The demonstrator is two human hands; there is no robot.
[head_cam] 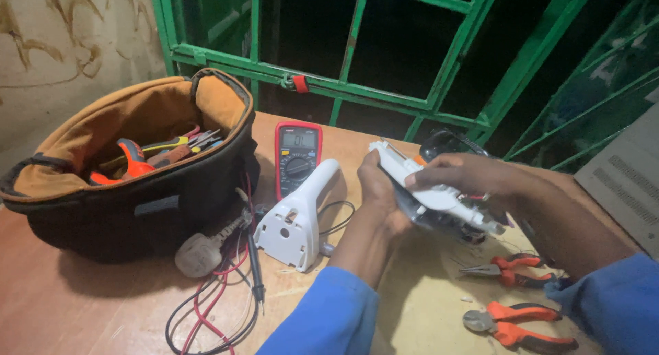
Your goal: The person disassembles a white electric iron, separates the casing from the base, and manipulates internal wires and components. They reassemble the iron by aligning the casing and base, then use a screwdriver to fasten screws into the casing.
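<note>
My 2 hands held the white appliance shell [429, 183], long axis 10 to 4 o'clock: left hand [379, 194] beneath, right hand [461, 175] gripping its top.

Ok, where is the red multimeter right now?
In the head view, the red multimeter lies flat on the wooden table, just right of the tool bag and behind the white plastic housing.

The underside of the white casing [439, 190] is covered by the left hand [377, 197] and right hand [467, 176], and the dark part beneath it cannot be made out. Tools in the bag [137, 211] are half buried. The lower pliers [515, 324] and the wires [213, 307] are cut off by the bottom edge. The meter [297, 156] display is too small to be read.
</note>
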